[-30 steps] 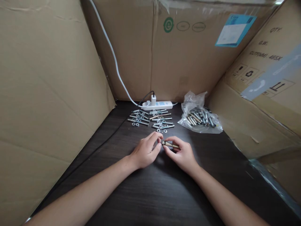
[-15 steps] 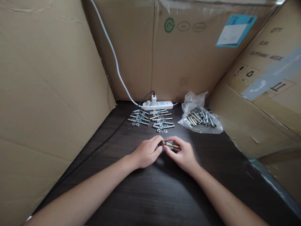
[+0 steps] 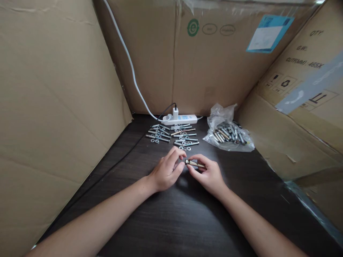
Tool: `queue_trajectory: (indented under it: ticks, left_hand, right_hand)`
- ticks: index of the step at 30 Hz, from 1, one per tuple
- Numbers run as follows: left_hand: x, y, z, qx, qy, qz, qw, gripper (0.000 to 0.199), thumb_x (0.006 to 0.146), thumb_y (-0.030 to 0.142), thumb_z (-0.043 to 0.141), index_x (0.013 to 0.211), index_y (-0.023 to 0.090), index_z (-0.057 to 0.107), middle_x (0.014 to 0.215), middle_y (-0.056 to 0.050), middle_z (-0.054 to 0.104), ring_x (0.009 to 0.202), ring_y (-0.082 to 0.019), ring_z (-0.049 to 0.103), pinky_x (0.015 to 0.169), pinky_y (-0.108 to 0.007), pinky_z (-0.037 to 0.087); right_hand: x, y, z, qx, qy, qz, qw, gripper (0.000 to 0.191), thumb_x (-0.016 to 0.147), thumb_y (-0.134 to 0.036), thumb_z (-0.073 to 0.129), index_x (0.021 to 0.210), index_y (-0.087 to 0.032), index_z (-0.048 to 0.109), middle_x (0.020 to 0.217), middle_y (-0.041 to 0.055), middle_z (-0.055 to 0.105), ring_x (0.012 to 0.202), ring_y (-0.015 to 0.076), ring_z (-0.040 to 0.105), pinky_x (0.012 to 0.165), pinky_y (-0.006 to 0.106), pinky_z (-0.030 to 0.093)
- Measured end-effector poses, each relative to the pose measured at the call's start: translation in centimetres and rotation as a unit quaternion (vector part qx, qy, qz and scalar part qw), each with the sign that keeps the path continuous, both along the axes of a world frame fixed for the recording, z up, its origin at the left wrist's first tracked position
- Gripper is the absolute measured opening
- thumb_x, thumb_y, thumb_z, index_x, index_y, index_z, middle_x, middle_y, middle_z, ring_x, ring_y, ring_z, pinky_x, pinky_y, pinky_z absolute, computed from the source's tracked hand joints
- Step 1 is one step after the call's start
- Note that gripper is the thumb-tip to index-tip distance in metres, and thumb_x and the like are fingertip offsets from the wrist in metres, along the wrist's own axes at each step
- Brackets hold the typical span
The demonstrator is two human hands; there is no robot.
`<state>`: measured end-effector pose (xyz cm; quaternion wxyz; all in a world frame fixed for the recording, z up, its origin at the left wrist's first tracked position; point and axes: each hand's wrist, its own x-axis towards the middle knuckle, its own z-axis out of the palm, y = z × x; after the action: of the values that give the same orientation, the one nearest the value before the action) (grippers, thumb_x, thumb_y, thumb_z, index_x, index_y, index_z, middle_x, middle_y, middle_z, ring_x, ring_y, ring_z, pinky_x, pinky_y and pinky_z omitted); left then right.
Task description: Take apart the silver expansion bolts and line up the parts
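A brassy expansion bolt [image 3: 195, 164] with a nut on its left end lies almost level in my right hand [image 3: 210, 174], pinched between thumb and fingers. Just left of the nut is my left hand [image 3: 166, 171], its thumb and fingers apart and curved, with nothing visible between them. Beyond my hands, several silvery bolts [image 3: 187, 140] lie in two groups on the dark table [image 3: 171, 217], with loose nuts and washers [image 3: 157, 141] among them.
A clear plastic bag [image 3: 227, 145] holding several bolts lies at the back right. Behind the loose bolts sits a white power strip [image 3: 182, 119] with a plugged-in charger. A black cable [image 3: 118, 163] crosses the left side. Cardboard boxes [image 3: 214, 71] wall in the table.
My left fingers have opened and lifted away from the nut end of the bolt. My right hand keeps its grip in nearly the same place.
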<state>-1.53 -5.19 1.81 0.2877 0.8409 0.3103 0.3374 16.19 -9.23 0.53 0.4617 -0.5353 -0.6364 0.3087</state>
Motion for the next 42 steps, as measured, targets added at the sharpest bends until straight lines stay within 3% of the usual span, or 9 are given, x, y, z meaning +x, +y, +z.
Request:
queue_trajectory:
  ticks: [8,20,24,30,34,42]
  left_hand:
    - [0.10,0.15,0.20,-0.009,0.057,-0.034,0.998,0.018,0.087,0.017,0.043,0.104,0.021,0.046,0.106,-0.003,0.050,0.081,-0.012,0.053,0.071,-0.024,0.045]
    - [0.39,0.39,-0.18,-0.037,0.085,-0.017,0.996,0.014,0.094,0.028,0.038,0.102,0.021,0.045,0.093,-0.001,0.057,0.081,-0.014,0.055,0.071,-0.026,0.041]
    - [0.39,0.45,-0.24,-0.059,0.088,-0.018,0.994,0.021,0.096,0.033,0.032,0.094,0.021,0.049,0.086,0.000,0.058,0.080,-0.015,0.056,0.071,-0.026,0.041]
    - [0.07,0.27,-0.46,-0.065,0.013,0.018,0.998,0.026,0.093,0.030,0.037,0.117,0.021,0.033,0.097,-0.003,0.056,0.077,-0.013,0.055,0.074,-0.028,0.043]
    - [-0.02,0.12,-0.30,-0.050,0.045,-0.020,0.998,0.022,0.088,0.024,0.045,0.109,0.022,0.040,0.094,-0.001,0.055,0.070,-0.011,0.051,0.067,-0.025,0.041]
    - [0.14,0.15,-0.07,-0.051,0.067,-0.028,0.996,0.014,0.090,0.024,0.042,0.104,0.021,0.043,0.097,-0.002,0.056,0.082,-0.014,0.054,0.073,-0.026,0.041]
  right_hand:
    - [0.13,0.05,-0.24,-0.007,0.005,0.000,1.000,0.018,0.076,-0.029,0.063,0.090,-0.019,0.064,0.084,0.0037,0.070,0.073,0.0173,0.068,0.061,0.024,0.056]
    - [0.11,0.02,-0.33,-0.011,0.003,0.007,1.000,0.018,0.076,-0.026,0.063,0.092,-0.019,0.063,0.087,0.0029,0.070,0.077,0.0167,0.068,0.060,0.022,0.055]
    - [0.00,-0.13,-0.21,-0.004,-0.010,0.010,1.000,0.019,0.075,-0.025,0.063,0.093,-0.019,0.064,0.086,0.0024,0.069,0.074,0.0156,0.068,0.057,0.020,0.054]
    - [0.02,-0.06,-0.22,-0.005,0.005,0.004,1.000,0.018,0.075,-0.026,0.064,0.092,-0.019,0.064,0.087,0.0035,0.069,0.076,0.0169,0.068,0.060,0.022,0.056]
    - [0.10,0.00,-0.33,-0.008,0.017,0.007,1.000,0.019,0.075,-0.026,0.064,0.093,-0.019,0.063,0.089,0.0040,0.070,0.079,0.0179,0.069,0.063,0.024,0.057]
    - [0.14,0.00,-0.50,-0.011,0.022,0.010,1.000,0.020,0.076,-0.027,0.064,0.094,-0.019,0.063,0.092,0.0045,0.070,0.081,0.0188,0.069,0.066,0.026,0.058]
